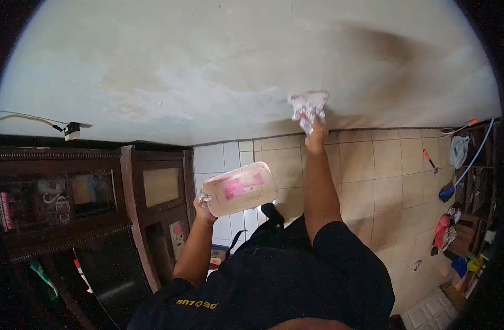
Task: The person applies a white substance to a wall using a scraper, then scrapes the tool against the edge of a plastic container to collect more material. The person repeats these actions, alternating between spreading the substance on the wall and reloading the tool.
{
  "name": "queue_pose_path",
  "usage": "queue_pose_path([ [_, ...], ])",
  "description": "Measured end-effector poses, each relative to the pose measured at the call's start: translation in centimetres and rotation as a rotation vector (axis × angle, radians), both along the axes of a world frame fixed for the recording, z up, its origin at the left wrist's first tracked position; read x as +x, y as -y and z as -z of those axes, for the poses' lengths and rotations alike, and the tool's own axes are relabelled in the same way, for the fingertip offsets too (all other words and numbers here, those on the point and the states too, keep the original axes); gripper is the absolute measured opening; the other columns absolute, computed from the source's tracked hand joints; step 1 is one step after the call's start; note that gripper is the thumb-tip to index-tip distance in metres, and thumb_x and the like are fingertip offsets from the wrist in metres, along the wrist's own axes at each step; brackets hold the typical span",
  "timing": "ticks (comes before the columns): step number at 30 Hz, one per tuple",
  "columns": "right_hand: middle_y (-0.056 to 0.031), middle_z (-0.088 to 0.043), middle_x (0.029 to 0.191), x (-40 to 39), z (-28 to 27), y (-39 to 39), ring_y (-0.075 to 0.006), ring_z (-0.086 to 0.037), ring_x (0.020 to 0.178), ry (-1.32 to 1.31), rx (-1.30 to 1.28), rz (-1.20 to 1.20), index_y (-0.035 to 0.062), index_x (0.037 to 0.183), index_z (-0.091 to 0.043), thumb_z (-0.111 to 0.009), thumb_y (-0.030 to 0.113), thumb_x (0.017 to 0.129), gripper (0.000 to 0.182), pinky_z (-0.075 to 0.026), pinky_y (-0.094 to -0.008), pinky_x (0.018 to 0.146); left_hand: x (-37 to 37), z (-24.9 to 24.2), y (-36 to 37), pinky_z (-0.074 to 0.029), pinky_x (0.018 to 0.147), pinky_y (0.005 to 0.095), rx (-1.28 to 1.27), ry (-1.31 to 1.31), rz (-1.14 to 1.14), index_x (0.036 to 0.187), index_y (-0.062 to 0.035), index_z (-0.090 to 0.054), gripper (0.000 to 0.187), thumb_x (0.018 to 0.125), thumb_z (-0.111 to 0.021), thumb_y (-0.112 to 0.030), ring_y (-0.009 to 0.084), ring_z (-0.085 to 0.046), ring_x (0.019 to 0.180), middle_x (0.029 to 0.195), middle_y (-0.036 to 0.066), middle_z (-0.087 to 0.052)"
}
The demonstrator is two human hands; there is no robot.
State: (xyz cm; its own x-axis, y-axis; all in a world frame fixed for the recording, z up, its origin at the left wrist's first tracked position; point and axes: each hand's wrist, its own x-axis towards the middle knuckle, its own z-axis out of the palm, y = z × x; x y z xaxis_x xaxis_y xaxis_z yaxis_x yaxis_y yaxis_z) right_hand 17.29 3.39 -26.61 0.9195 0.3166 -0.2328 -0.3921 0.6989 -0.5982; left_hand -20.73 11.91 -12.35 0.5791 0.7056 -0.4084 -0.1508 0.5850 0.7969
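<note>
From the head view, my right hand (316, 137) has its grip clamped on a crumpled cloth (308, 107) pressed against the wall (208, 71). My left hand (203, 208) has its grip closed around a plastic jug (241, 188), held in the air beside the wooden cabinet (153, 203).

The cloth (308, 109) is white with red marks, the bottle (241, 188) at 8 o'clock from it is cream with a pink label, the wall (208, 66) is grey-beige, the cabinet (98, 209) dark brown
</note>
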Motion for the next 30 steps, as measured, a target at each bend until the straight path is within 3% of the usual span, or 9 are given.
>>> queue_pose_path([
  [1, -0.0085, -0.057, 0.097, -0.9, 5.9, 0.6, -0.0197, -0.06, 0.076, 0.094, 0.041, -0.023, 0.005, 0.112, -0.05, -0.054, 0.02, 0.084, 0.031, -0.051, -0.0306, 0.064, -0.3, 0.3, -0.2, -0.044, 0.087, 0.0418, -0.035, -0.012, -0.018, 0.115, -0.001, -0.048, 0.054, 0.073, -0.043, -0.035, 0.03, -0.054, 0.1, 0.111, 0.015, -0.054],
  [3, -0.0049, -0.057, 0.096, -3.6, 11.1, 3.7, -0.0176, -0.057, 0.082, -0.192, -0.139, -0.107, 0.006, 0.106, -0.054, -0.052, 0.017, 0.083, 0.025, -0.05, -0.0296, 0.069, 0.0, -0.1, 0.1, -0.043, 0.088, 0.0415, -0.004, 0.006, 0.006, 0.115, -0.0009, -0.048, 0.054, 0.073, -0.042, -0.035, 0.0299, -0.053, 0.101, 0.111, 0.015, -0.053],
  [6, -0.002, -0.056, 0.088, -7.2, 5.5, 7.7, -0.0148, -0.054, 0.073, -0.319, 0.228, -0.267, 0.0088, 0.103, -0.053, -0.052, 0.017, 0.083, 0.022, -0.048, -0.029, 0.066, 0.3, -0.7, 0.0, -0.043, 0.088, 0.0411, 0.092, 0.017, 0.054, 0.116, -0.0009, -0.047, 0.053, 0.075, -0.041, -0.034, 0.0296, -0.052, 0.102, 0.112, 0.014, -0.053],
  [8, -0.0023, -0.054, 0.082, -9.8, -0.4, 9.8, -0.0162, -0.052, 0.068, -0.54, 1.117, -0.652, 0.0101, 0.098, -0.05, -0.053, 0.025, 0.085, 0.02, -0.045, -0.0312, 0.061, 0.4, -1.1, 0.8, -0.043, 0.088, 0.041, 0.136, -0.003, 0.084, 0.116, -0.0008, -0.047, 0.051, 0.076, -0.04, -0.032, 0.0294, -0.052, 0.102, 0.112, 0.014, -0.052],
  [14, 0.0012, -0.05, 0.078, -11.6, -9.3, 10.6, -0.0135, -0.049, 0.066, -0.349, 1.292, -0.842, 0.0118, 0.095, -0.049, -0.057, 0.021, 0.081, 0.019, -0.039, -0.0275, 0.058, 1.8, -3.2, 1.0, -0.047, 0.083, 0.0395, 0.146, 0.129, 0.055, 0.113, -0.0035, -0.046, 0.037, 0.079, -0.045, -0.018, 0.0269, -0.054, 0.096, 0.108, 0.013, -0.053],
  [18, 0.0014, -0.048, 0.078, -9.8, -11.4, 10.2, -0.0136, -0.046, 0.065, -0.141, 1.218, -0.944, 0.0114, 0.096, -0.046, -0.059, 0.022, 0.079, 0.023, -0.038, -0.028, 0.06, 2.2, -5.5, 2.1, -0.046, 0.084, 0.0395, 0.104, 0.243, -0.003, 0.113, -0.0035, -0.046, 0.037, 0.079, -0.045, -0.018, 0.0269, -0.053, 0.098, 0.109, 0.013, -0.052],
  [22, -0.0044, -0.055, 0.096, -10.9, -12.7, 11.2, -0.0169, -0.055, 0.079, 0.031, 0.459, -0.74, 0.0039, 0.107, -0.047, -0.05, 0.02, 0.085, 0.028, -0.046, -0.0303, 0.067, 2.0, -5.5, 2.4, -0.046, 0.084, 0.0395, 0.114, 0.256, -0.04, 0.112, -0.0025, -0.046, 0.035, 0.081, -0.045, -0.019, 0.0262, -0.053, 0.098, 0.108, 0.013, -0.052],
  [25, -0.007, -0.056, 0.102, -14.2, -19.7, 12.6, -0.0182, -0.056, 0.088, 0.039, 0.198, -0.687, -0.0003, 0.111, -0.046, -0.05, 0.017, 0.086, 0.031, -0.047, -0.0317, 0.075, 2.6, -5.9, 2.5, -0.046, 0.084, 0.0378, 0.246, 0.27, -0.043, 0.11, -0.0013, -0.047, 0.032, 0.083, -0.045, -0.018, 0.0242, -0.054, 0.096, 0.105, 0.013, -0.054],
  [30, -0.007, -0.056, 0.1, -16.3, -13.4, 10.6, -0.0134, -0.055, 0.09, 0.434, -0.283, -0.606, 0.0002, 0.11, -0.048, -0.042, 0.015, 0.091, 0.025, -0.045, -0.0291, 0.081, 2.9, -7.1, 2.9, -0.047, 0.084, 0.0368, 0.211, 0.275, -0.114, 0.107, -0.0001, -0.049, 0.031, 0.081, -0.047, -0.016, 0.0235, -0.056, 0.094, 0.102, 0.012, -0.055],
])
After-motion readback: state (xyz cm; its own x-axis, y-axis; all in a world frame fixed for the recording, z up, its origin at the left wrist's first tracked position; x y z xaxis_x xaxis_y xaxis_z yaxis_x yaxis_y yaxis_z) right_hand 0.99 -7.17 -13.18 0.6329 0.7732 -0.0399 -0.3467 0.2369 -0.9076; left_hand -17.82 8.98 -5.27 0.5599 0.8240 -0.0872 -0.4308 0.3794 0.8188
